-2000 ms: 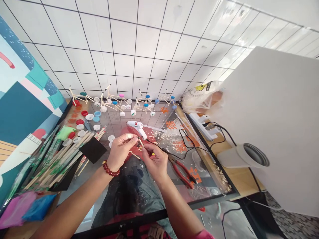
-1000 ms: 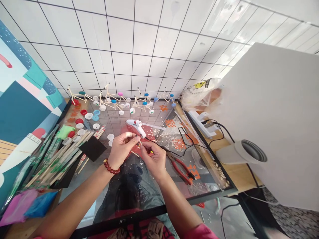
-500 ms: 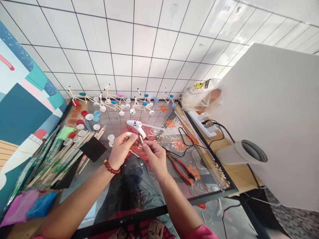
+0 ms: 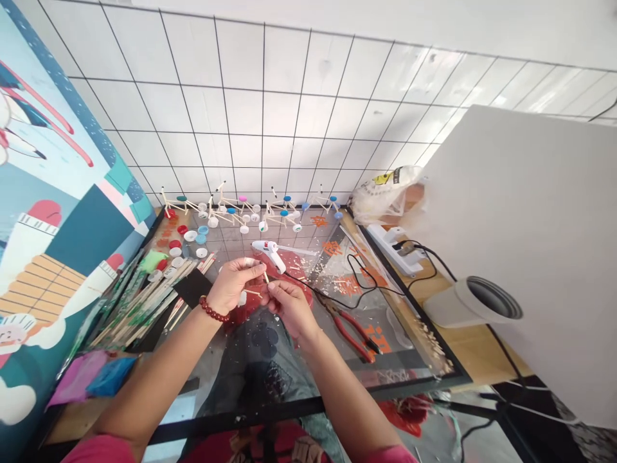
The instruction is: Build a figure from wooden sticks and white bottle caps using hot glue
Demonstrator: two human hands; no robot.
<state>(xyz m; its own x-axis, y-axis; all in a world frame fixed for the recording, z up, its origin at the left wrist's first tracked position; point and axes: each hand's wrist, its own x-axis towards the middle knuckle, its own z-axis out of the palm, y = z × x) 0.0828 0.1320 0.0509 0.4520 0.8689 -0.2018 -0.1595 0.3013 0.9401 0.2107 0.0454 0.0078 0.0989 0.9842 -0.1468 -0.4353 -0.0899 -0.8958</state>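
In the head view, you have both hands over the middle of the table (image 4: 250, 410), a little toward its near edge. The thumb and fingers of your left hand (image 4: 235, 281) pinch the upper end of a short wooden stick (image 4: 267, 276); your right hand (image 4: 292, 305) pinches its lower end, so the stick slants between them, above the tabletop. A beaded bracelet (image 4: 213, 310) circles your left wrist. Just beyond your fingers lies a white glue gun (image 4: 276, 260), nozzle toward the table's left edge. To the right of your right hand, red-handled pliers (image 4: 348, 329) lie toward the near right corner, with pale wood bits (image 4: 332, 275) scattered farther back. Stick figures with coloured caps (image 4: 231, 211) stand along the far edge. Loose bottle caps (image 4: 191, 236) lie near the far left corner; nearer you, along the left edge, sit a pile of long sticks (image 4: 139, 310) and a black sheet (image 4: 191, 287). A power strip (image 4: 394, 248) rests by the right edge.
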